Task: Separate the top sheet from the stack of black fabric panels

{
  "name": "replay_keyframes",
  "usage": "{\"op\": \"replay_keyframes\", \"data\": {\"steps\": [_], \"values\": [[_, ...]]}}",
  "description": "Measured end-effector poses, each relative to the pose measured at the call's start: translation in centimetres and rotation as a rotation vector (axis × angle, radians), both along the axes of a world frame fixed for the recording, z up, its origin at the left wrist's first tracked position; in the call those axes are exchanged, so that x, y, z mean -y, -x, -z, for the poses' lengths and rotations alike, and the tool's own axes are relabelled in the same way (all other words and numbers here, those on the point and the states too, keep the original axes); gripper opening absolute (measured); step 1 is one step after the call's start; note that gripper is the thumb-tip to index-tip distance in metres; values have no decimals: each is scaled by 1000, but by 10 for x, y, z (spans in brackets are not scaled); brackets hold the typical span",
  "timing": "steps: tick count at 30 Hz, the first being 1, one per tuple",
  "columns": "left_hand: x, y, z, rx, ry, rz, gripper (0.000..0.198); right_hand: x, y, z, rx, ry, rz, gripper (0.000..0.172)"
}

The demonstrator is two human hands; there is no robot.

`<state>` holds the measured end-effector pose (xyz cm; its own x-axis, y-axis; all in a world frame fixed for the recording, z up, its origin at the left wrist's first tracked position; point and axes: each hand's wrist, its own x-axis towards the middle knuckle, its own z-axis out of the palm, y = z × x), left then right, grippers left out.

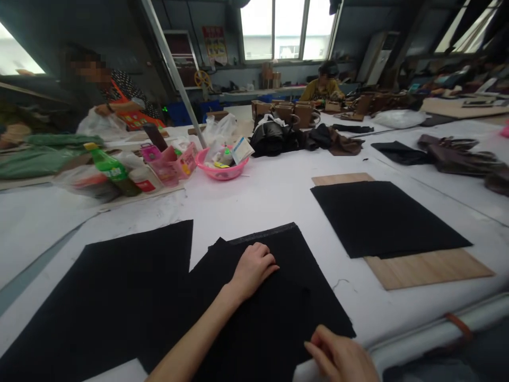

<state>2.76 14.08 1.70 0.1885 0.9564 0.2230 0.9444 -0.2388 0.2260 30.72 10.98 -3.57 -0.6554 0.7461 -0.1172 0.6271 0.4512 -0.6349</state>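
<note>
My left hand (255, 269) rests on a black fabric sheet (274, 313) in front of me, its fingers bent and drawn together against the cloth. The sheet overlaps other black fabric, and a small corner (221, 243) sticks up at its far edge. My right hand (344, 356) is near the sheet's close right edge, thumb and fingers closed in a pinch. Whatever lies between those fingertips is hidden. Another black sheet (131, 286) spreads out on the left. Something white (305, 371) shows beside my right hand.
Black fabric (385, 217) lies over a wooden board (429, 269) on the white table (270, 196). Further back are a pink basin (222, 172), a green bottle (109, 167) and dark leather pieces (274, 139). Two people (119, 101) work behind. A rail (437, 321) runs along the near right edge.
</note>
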Motion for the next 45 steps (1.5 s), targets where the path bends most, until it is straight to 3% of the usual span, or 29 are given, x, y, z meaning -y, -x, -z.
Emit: {"op": "replay_keyframes", "data": {"steps": [5,9,17,29,35,45], "values": [[25,-24,3,24,-42,73,13,-40,9,-18,-218,-422,80,30],[40,-47,14,16,-66,132,13,-56,23,-19,-177,-526,12,34],[46,-56,23,-80,-158,140,22,-69,26,-19,-126,-528,-133,34],[46,-56,21,-112,-87,143,30,-71,26,-13,-204,-480,-95,24],[46,-57,23,-105,-66,131,33,-73,19,-11,-240,-445,-142,24],[45,-57,23,-104,-70,149,35,-74,13,-14,-228,-509,-161,26]]}}
